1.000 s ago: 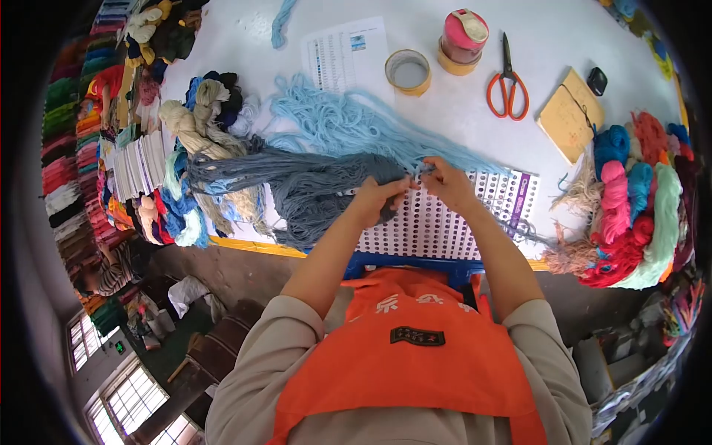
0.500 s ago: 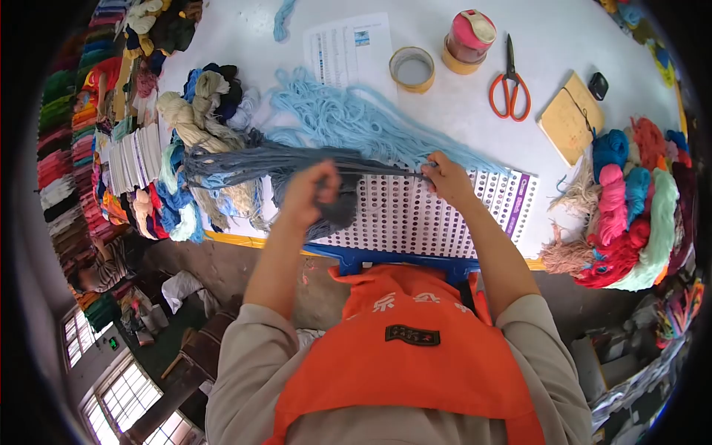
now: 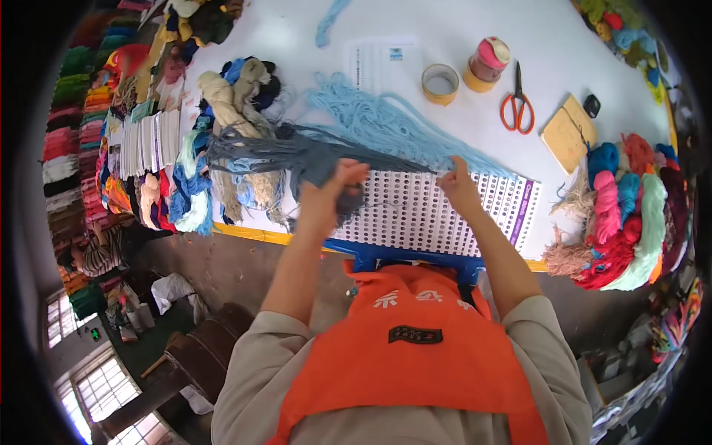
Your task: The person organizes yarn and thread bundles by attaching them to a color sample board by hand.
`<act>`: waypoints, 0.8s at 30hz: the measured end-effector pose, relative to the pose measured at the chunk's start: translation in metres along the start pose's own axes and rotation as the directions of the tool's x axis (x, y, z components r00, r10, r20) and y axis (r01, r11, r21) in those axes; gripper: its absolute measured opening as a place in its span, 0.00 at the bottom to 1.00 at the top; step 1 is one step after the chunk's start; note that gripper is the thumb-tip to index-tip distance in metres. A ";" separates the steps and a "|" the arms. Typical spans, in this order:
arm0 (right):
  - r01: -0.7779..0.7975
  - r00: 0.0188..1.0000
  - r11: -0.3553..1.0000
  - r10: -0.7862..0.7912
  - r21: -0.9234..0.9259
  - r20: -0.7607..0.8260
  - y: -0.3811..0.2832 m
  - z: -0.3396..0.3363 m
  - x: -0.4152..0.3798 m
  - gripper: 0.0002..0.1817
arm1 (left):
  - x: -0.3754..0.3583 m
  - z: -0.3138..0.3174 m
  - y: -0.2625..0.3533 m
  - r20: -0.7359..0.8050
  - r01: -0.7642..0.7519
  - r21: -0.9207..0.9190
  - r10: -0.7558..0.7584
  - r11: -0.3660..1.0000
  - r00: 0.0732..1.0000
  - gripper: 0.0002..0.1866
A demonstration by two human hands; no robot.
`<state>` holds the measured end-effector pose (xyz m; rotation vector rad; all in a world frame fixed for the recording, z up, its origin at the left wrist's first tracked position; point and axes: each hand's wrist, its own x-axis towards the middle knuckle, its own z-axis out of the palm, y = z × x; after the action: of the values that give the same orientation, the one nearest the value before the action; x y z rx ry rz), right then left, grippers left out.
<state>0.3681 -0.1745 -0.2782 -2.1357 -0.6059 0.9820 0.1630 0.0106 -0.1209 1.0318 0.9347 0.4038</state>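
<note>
Dark grey yarn (image 3: 256, 152) stretches in long strands across the table, narrowing to a point at the right. My left hand (image 3: 335, 189) is closed around a bunch of it, somewhat blurred, with more grey yarn hanging below the fingers. At the narrow end, my right hand (image 3: 460, 187) has its fingers curled at the strand tips, the index finger raised; the exact pinch is hard to see. Under both hands lies a white card with rows of punched holes (image 3: 423, 211) and a purple edge strip. Loose light blue yarn (image 3: 386, 119) lies just beyond the grey strands.
Skeins of mixed colours pile at the left (image 3: 222, 96) and right (image 3: 604, 200). Farther back are a printed sheet (image 3: 382, 63), a tape roll (image 3: 440, 84), a pink-lidded jar (image 3: 489, 59), orange-handled scissors (image 3: 517, 107) and a tan notebook (image 3: 567, 133). Another person (image 3: 100, 252) is at far left.
The view has shifted, moving the table's things rightward. My left hand has risen towards the grey strands, and yarn now bunches over it. My right hand stays near the strands' narrow end.
</note>
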 end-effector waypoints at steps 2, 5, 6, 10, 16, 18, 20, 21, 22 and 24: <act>0.097 0.994 0.974 -0.086 0.206 -0.062 -0.033 0.002 -0.030 0.24 | -0.021 0.020 -0.004 0.150 0.078 -0.266 -0.039 0.961 0.988 0.23; 0.080 0.987 0.794 -0.149 0.603 0.066 -0.119 -0.021 -0.094 0.11 | -0.052 0.034 0.013 0.231 0.107 -0.463 0.003 0.880 0.973 0.23; 0.032 0.975 0.681 -0.181 0.732 0.126 -0.144 -0.027 -0.117 0.09 | -0.062 0.036 0.018 0.250 0.111 -0.490 0.016 0.865 0.968 0.24; 0.048 0.954 0.710 -0.242 0.703 0.180 -0.204 -0.028 -0.168 0.10 | -0.096 0.034 0.037 0.386 0.097 -0.404 0.074 0.910 0.920 0.26; 0.106 0.965 0.628 -0.254 0.771 0.074 -0.224 -0.011 -0.205 0.07 | -0.130 0.020 0.063 0.321 -0.136 -0.329 0.246 0.935 0.915 0.18; 0.114 0.963 0.619 -0.261 0.777 0.067 -0.228 -0.006 -0.214 0.06 | -0.139 0.013 0.065 0.304 -0.184 -0.306 0.279 0.934 0.911 0.15; 0.106 0.969 0.605 -0.240 0.789 0.053 -0.236 -0.003 -0.223 0.06 | -0.146 0.006 0.067 0.307 -0.221 -0.277 0.304 0.935 0.902 0.14; 0.116 0.968 0.607 -0.248 0.786 0.048 -0.239 -0.002 -0.226 0.06 | -0.149 0.003 0.067 0.309 -0.251 -0.246 0.321 0.936 0.895 0.12; 0.097 0.969 0.589 -0.239 0.802 0.058 -0.240 -0.001 -0.230 0.06 | -0.149 0.000 0.065 0.311 -0.248 -0.272 0.329 0.930 0.892 0.10; 0.057 0.972 0.551 -0.221 0.833 0.080 -0.242 0.003 -0.235 0.06 | -0.156 -0.004 0.066 0.289 -0.204 -0.325 0.302 0.924 0.909 0.09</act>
<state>0.1948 -0.1701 0.0113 -1.1290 -0.2760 1.0820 0.0801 -0.0609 0.0082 0.9184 0.4183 0.5467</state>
